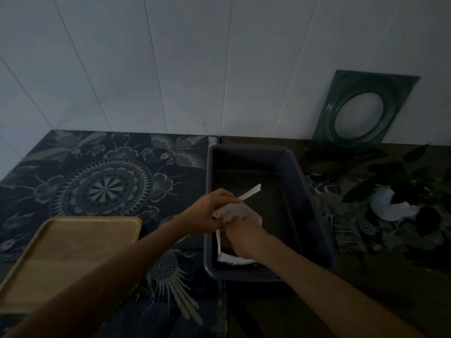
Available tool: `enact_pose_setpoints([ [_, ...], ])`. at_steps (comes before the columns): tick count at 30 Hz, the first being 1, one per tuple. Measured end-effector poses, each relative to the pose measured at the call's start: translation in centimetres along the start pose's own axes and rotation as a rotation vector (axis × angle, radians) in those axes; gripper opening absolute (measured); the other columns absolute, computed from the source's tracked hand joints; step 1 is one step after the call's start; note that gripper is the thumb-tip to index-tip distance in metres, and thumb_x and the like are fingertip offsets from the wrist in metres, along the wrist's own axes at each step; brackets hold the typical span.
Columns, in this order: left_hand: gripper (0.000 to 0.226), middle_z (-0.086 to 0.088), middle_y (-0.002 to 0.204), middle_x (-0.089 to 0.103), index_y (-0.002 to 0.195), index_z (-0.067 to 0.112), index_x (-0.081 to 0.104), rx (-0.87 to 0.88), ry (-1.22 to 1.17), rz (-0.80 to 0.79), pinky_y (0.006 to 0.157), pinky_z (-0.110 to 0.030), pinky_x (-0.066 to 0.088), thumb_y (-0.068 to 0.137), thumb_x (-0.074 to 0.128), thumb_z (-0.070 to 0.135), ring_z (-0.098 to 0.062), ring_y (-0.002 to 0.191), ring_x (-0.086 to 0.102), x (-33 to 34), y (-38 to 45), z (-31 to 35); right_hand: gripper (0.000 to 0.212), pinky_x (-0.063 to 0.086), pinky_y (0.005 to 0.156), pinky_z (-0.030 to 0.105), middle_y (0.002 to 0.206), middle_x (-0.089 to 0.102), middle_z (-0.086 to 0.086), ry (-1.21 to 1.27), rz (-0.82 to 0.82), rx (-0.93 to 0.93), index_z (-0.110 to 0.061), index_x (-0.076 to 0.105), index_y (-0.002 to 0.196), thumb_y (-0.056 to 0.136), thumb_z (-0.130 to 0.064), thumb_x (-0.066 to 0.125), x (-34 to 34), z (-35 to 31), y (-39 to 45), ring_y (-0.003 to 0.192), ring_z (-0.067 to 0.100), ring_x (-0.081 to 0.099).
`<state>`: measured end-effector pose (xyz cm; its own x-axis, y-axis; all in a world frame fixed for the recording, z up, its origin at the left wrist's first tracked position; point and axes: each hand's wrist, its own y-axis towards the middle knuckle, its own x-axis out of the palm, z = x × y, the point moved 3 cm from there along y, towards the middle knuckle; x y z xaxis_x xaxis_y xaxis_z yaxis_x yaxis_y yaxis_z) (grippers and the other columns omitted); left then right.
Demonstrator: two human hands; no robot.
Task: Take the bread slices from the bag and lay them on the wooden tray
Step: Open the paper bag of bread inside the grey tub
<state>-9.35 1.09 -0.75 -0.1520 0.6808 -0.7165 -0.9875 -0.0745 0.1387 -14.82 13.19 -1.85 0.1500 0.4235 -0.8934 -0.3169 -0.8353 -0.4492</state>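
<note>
A white translucent bread bag [240, 213] lies in the near end of a dark grey plastic tub [307, 198]. My left hand [207, 211] pinches the bag's upper edge, where a white strip sticks up to the right. My right hand [240, 236] grips the bag's mouth just below, fingers curled into it. Brown bread [228, 245] shows dimly under the right hand; single slices cannot be told apart. The wooden tray [68, 254] sits at the lower left, bare, partly crossed by my left forearm.
A dark patterned cloth [107, 181] covers the table's left side. A green frame with an oval opening [361, 111] leans on the white panelled wall. A leafy plant in a white pot [393, 203] stands right of the tub.
</note>
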Motion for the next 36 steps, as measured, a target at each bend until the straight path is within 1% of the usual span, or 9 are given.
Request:
enact_pose_setpoints([
  [3, 0.053, -0.001, 0.13, 0.057, 0.136, 0.018, 0.061, -0.002, -0.073, 0.022, 0.101, -0.031, 0.052, 0.084, 0.071, 0.008, -0.011, 0.116, 0.06, 0.1, -0.5, -0.2, 0.043, 0.044, 0.108, 0.044, 0.145, 0.051, 0.017, -0.062, -0.107, 0.046, -0.005, 0.043, 0.145, 0.106, -0.021, 0.044, 2.1, -0.3, 1.3, 0.126, 0.032, 0.053],
  [9, 0.052, -0.001, 0.134, 0.054, 0.137, 0.019, 0.06, -0.048, -0.117, 0.032, 0.1, -0.032, 0.053, 0.087, 0.067, 0.007, -0.012, 0.118, 0.059, 0.1, -1.0, -1.0, 0.079, 0.029, 0.118, 0.055, 0.164, 0.013, 0.024, -0.113, -0.046, 0.084, -0.009, -0.004, 0.16, 0.104, -0.021, 0.05, 5.4, 0.0, 1.9, 0.146, 0.044, 0.027],
  [17, 0.054, 0.004, 0.135, 0.053, 0.143, 0.024, 0.052, -0.099, -0.26, 0.081, 0.094, -0.015, 0.048, 0.093, 0.056, 0.004, -0.005, 0.12, 0.055, 1.5, -1.4, -1.6, 0.057, 0.037, 0.114, 0.049, 0.154, 0.038, 0.022, -0.06, 0.11, 0.188, -0.003, 0.023, 0.154, 0.105, -0.015, 0.048, 6.1, -0.2, 2.4, 0.137, 0.038, 0.044],
  [20, 0.054, 0.01, 0.13, 0.06, 0.142, 0.034, 0.048, -0.14, -0.361, 0.143, 0.085, -0.02, 0.055, 0.093, 0.056, 0.012, -0.007, 0.109, 0.062, 1.9, -1.2, -1.7, 0.056, 0.034, 0.115, 0.049, 0.154, 0.038, 0.02, -0.082, 0.118, 0.179, -0.006, 0.027, 0.153, 0.104, -0.015, 0.05, 6.2, -0.3, 2.6, 0.138, 0.036, 0.042],
  [23, 0.046, 0.011, 0.114, 0.072, 0.128, 0.038, 0.058, -0.228, -0.484, 0.32, 0.08, -0.023, 0.057, 0.092, 0.063, 0.01, -0.008, 0.098, 0.069, 1.7, -1.3, -2.4, 0.063, 0.032, 0.116, 0.048, 0.154, 0.039, 0.019, -0.029, 0.099, 0.193, -0.007, 0.025, 0.154, 0.102, -0.023, 0.056, 6.8, -0.3, 2.9, 0.139, 0.036, 0.041],
  [27, 0.023, 0.003, 0.093, 0.08, 0.104, 0.019, 0.073, -0.319, -0.551, 0.462, 0.083, -0.033, 0.061, 0.086, 0.073, 0.005, -0.011, 0.089, 0.076, 1.4, -1.6, -2.9, 0.062, 0.03, 0.118, 0.044, 0.155, 0.039, 0.018, 0.007, 0.065, 0.222, -0.005, 0.026, 0.153, 0.103, -0.025, 0.055, 6.8, 0.1, 2.9, 0.141, 0.032, 0.04],
  [29, 0.015, 0.001, 0.089, 0.08, 0.099, 0.02, 0.076, -0.311, -0.566, 0.447, 0.08, -0.03, 0.061, 0.084, 0.078, 0.019, -0.012, 0.086, 0.076, 1.5, -1.7, -2.3, 0.052, 0.032, 0.116, 0.042, 0.153, 0.043, 0.014, 0.093, 0.094, 0.213, -0.008, 0.032, 0.151, 0.105, -0.026, 0.05, 6.9, 0.3, 2.8, 0.138, 0.03, 0.044],
  [33, 0.035, 0.011, 0.091, 0.077, 0.099, 0.03, 0.073, -0.276, -0.37, 0.329, 0.071, -0.013, 0.057, 0.071, 0.084, 0.048, -0.001, 0.082, 0.073, 1.9, -1.8, -0.7, 0.039, 0.04, 0.111, 0.038, 0.146, 0.055, 0.011, 0.18, 0.189, 0.205, -0.01, 0.047, 0.143, 0.107, -0.025, 0.044, 6.4, 0.8, 2.7, 0.131, 0.024, 0.053],
  [36, 0.027, 0.013, 0.085, 0.075, 0.094, 0.031, 0.073, -0.275, -0.267, 0.33, 0.067, -0.009, 0.053, 0.071, 0.082, 0.044, 0.003, 0.079, 0.071, 2.0, -1.8, -0.3, 0.045, 0.041, 0.111, 0.039, 0.148, 0.052, 0.011, 0.188, 0.195, 0.145, -0.011, 0.043, 0.147, 0.105, -0.024, 0.049, 6.1, 0.8, 2.5, 0.133, 0.024, 0.051],
])
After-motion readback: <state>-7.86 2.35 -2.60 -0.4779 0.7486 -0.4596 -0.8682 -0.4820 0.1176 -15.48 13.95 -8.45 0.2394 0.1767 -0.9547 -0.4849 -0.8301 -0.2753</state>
